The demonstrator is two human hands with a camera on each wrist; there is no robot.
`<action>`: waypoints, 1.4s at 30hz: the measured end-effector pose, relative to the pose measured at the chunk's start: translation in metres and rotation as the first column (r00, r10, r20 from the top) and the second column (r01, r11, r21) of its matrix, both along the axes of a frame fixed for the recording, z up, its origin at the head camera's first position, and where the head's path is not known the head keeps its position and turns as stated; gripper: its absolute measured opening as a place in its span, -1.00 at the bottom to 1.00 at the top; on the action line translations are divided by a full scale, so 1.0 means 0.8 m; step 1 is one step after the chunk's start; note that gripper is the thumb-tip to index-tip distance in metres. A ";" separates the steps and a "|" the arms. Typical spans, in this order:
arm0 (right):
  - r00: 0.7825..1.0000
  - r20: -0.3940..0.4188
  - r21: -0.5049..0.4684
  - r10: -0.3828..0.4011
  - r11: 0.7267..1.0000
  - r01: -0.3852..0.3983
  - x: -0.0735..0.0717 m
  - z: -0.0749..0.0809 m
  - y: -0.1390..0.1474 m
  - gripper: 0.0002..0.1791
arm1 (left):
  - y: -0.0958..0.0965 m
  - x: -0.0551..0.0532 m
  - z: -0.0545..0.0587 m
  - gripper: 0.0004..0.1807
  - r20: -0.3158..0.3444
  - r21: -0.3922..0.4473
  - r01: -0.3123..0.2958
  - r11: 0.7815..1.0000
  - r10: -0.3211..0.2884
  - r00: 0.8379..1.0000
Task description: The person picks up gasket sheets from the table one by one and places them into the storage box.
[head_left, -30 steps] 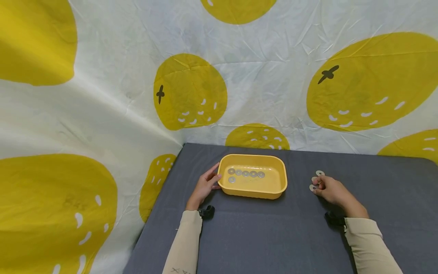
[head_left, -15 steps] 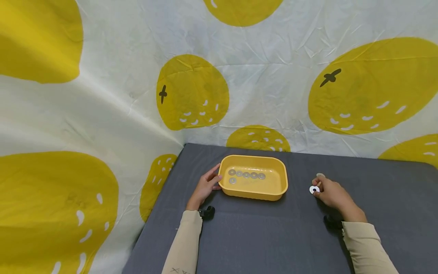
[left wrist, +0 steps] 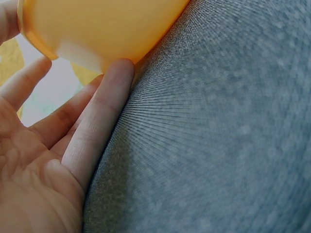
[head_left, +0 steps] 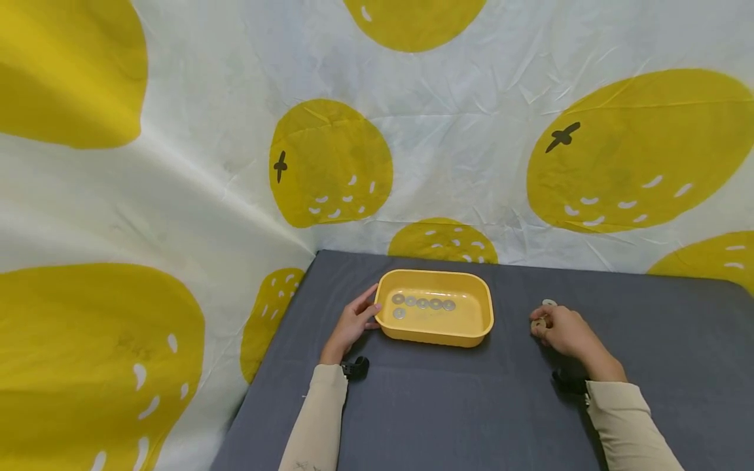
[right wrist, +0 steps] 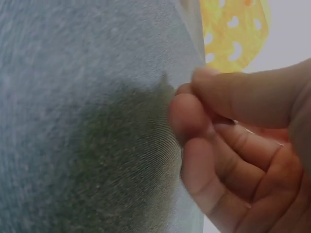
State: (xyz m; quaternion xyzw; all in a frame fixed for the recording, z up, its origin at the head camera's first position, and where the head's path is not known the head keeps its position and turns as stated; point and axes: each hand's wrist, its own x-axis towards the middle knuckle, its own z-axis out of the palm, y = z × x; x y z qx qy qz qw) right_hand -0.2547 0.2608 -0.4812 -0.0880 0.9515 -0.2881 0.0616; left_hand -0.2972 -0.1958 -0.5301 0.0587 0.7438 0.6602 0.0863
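Observation:
My right hand (head_left: 567,332) is on the right of the grey cloth, thumb and fingertips pinching a metal washer (head_left: 538,323). Just beyond its knuckles another washer (head_left: 549,302) lies on the cloth, partly covered by the hand. The right wrist view shows bent fingers (right wrist: 199,165) drawn together with the thumb, the washer hidden behind them. At the left end of a yellow tray (head_left: 436,340), my left hand (head_left: 350,324) rests its spread fingertips against the wall and rim. The left wrist view has one straight finger (left wrist: 95,128) touching the tray's lower wall.
Inside the tray are several washers (head_left: 423,303), most in one row, with a single washer (head_left: 399,314) in front of it. A white curtain (head_left: 453,163) with yellow fruit prints hangs behind and left of the cloth-covered table (head_left: 459,418).
Three washers showed by my right hand; now one is pinched, one lies beyond it and the middle one is out of sight. The left hand and tray hold their place.

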 end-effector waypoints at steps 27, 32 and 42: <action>0.983 -0.143 -0.228 -0.113 0.971 0.078 0.002 0.019 -0.040 -0.59 | 0.000 0.001 -0.001 -0.38 0.000 -0.017 0.005 1.000 -0.005 1.000; 0.984 -0.136 -0.278 -0.117 0.958 0.076 0.004 0.023 -0.051 -0.58 | 0.000 -0.001 0.000 -0.41 0.006 -0.016 0.007 1.000 -0.007 1.000; 0.981 -0.155 -0.398 -0.117 0.916 0.047 0.007 0.019 -0.088 -0.56 | -0.001 -0.001 -0.001 -0.39 -0.005 -0.006 0.001 1.000 -0.001 1.000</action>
